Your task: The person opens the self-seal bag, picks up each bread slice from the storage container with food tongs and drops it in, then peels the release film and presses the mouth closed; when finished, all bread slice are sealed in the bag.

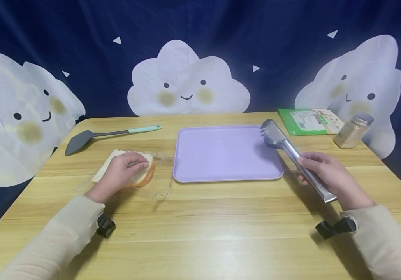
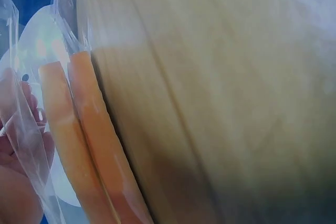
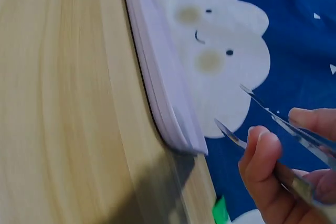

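Sliced white bread with brown-orange crusts (image 1: 147, 177) lies in a clear plastic bag (image 1: 163, 189) on the left of the table. My left hand (image 1: 118, 171) is over the bread, its thumb and fingers pinching the bag's clear film. In the left wrist view, two crust edges (image 2: 100, 129) stand close beside the film (image 2: 29, 124), partly covering the hand. My right hand (image 1: 330, 177) grips metal tongs (image 1: 291, 152) midway along. Their toothed heads hover by the right end of a lilac tray (image 1: 221, 155). The right wrist view shows the tongs' arms (image 3: 286, 124) spread apart.
Behind the bread lies a grey spatula (image 1: 109, 133) with a mint handle. A green and white packet (image 1: 307, 121) and a jar of pale grains (image 1: 352, 132) with a silver lid are at the back right. A dark blue cloud-print curtain (image 1: 270, 35) hangs behind the table.
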Demonstrator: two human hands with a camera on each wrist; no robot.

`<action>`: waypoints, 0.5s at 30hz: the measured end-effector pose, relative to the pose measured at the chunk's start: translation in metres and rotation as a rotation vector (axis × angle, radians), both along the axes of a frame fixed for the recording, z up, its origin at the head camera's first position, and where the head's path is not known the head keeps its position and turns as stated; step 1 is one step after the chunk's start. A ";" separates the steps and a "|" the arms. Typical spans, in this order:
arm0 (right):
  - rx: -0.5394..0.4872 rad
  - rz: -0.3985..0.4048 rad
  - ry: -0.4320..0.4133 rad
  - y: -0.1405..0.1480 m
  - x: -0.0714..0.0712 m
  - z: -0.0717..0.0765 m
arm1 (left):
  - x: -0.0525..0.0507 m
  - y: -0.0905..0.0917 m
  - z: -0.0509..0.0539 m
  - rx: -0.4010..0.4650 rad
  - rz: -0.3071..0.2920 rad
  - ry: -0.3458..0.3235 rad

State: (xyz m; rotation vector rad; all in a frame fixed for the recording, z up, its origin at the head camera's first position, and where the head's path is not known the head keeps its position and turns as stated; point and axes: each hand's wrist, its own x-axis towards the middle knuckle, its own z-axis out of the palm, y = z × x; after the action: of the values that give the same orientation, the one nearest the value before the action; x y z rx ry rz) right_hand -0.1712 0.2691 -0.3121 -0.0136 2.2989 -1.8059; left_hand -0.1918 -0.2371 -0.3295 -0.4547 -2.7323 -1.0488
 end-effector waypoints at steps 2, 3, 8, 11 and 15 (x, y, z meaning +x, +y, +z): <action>0.073 -0.030 0.042 0.004 0.001 -0.001 | 0.001 -0.001 0.000 -0.006 -0.002 -0.002; 0.118 -0.053 0.059 0.005 0.001 -0.001 | 0.001 -0.001 0.000 -0.007 -0.003 -0.001; 0.347 -0.142 0.137 0.008 0.003 -0.003 | 0.004 -0.002 0.000 -0.005 0.002 0.000; 0.492 -0.204 0.195 0.009 0.004 -0.006 | 0.003 -0.001 0.000 -0.003 0.001 -0.001; 0.616 -0.294 0.242 0.010 0.003 -0.010 | 0.002 -0.001 0.000 -0.004 0.001 -0.006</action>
State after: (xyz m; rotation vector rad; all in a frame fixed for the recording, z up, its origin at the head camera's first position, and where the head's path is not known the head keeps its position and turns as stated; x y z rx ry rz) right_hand -0.1677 0.2788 -0.3223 0.2251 3.0743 -1.1701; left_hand -0.1896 -0.2384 -0.3292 -0.4510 -2.7403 -1.0463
